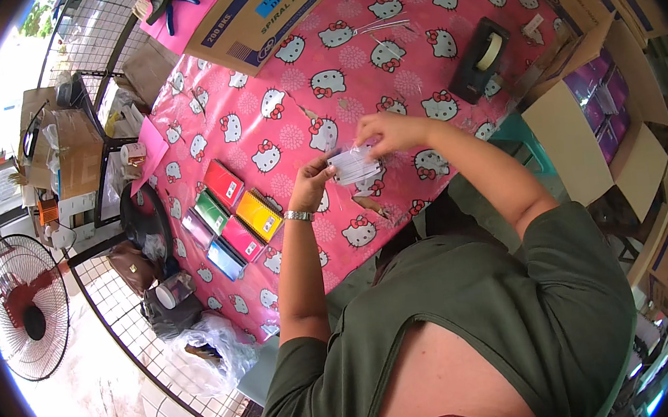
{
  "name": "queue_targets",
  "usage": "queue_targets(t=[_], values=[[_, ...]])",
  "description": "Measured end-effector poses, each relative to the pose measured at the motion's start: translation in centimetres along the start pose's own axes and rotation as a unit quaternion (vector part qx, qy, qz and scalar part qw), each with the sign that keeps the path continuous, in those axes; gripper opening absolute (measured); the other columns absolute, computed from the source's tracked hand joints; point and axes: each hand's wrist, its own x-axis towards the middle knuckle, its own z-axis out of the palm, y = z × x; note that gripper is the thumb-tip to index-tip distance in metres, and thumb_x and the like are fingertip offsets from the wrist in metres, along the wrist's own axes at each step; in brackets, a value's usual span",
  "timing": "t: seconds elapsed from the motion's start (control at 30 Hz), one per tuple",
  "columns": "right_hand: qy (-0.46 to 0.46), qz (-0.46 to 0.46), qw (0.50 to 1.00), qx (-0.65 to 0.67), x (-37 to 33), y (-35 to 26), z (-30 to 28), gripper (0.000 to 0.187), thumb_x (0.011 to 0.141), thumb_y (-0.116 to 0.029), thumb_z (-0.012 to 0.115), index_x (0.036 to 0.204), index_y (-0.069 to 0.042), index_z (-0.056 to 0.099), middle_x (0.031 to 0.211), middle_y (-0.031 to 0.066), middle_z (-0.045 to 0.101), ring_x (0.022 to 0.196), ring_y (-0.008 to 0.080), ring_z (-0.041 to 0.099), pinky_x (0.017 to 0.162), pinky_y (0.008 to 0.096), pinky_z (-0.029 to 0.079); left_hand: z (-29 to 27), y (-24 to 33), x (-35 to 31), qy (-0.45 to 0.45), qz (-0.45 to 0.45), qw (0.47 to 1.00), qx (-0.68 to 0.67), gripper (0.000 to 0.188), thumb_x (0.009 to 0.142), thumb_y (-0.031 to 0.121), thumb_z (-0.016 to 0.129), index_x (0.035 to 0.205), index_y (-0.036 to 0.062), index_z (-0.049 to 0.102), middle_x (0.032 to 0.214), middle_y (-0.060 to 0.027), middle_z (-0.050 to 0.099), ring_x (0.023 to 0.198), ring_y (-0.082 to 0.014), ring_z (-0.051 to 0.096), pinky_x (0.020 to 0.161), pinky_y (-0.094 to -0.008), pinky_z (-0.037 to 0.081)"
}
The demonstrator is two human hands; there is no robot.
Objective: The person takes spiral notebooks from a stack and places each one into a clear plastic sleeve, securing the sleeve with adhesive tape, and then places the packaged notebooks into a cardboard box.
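Observation:
Over the pink, cat-patterned tablecloth (292,137), my left hand (313,178) grips the left edge of a small, flat, pale white-and-lilac piece (354,167), its thumb on top. I cannot tell whether it is a stack of cards or a wrapped pack. My right hand (392,131) has its fingers bent and closed at the piece's upper right edge. To the left of my left hand, several small spiral notebooks lie side by side, among them a red notebook (223,184), a green notebook (211,211), a yellow notebook (258,216), a pink notebook (241,239) and a blue notebook (226,260).
A large brown carton (262,24) stands at the far edge, with pliers (168,10) on pink material beside it. Far right sits a black tape dispenser (478,65). An open carton (570,140) of purple packs is at right; a fan (27,311) stands left.

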Motion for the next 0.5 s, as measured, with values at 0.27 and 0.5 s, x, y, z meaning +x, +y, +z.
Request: queue_targets(t=[0.27, 0.5], values=[[0.167, -0.011, 0.986, 0.021, 0.2, -5.3, -4.2, 0.034, 0.08, -0.014, 0.067, 0.114, -0.011, 0.066, 0.092, 0.0048, 0.06, 0.077, 0.0144, 0.056, 0.069, 0.0312, 0.046, -1.1, -0.9, 0.4, -0.019, -0.008, 0.999, 0.034, 0.033, 0.085, 0.004, 0.063, 0.117, -0.0014, 0.061, 0.109, -0.007, 0.066, 0.097, -0.0147, 0.059, 0.089, -0.0295, 0.043], [0.059, 0.062, 0.994, 0.072, 0.9, -0.4, 2.0, 0.042, 0.076, -0.013, 0.072, 0.117, -0.009, 0.064, 0.088, 0.0043, 0.06, 0.077, 0.0121, 0.056, 0.071, 0.0291, 0.046, 0.2, 0.9, 1.8, -0.004, 0.019, 0.972, 0.236, 0.022, 0.081, 0.004, 0.065, 0.103, 0.0012, 0.068, 0.102, -0.005, 0.067, 0.094, -0.0147, 0.06, 0.081, -0.0292, 0.048]])
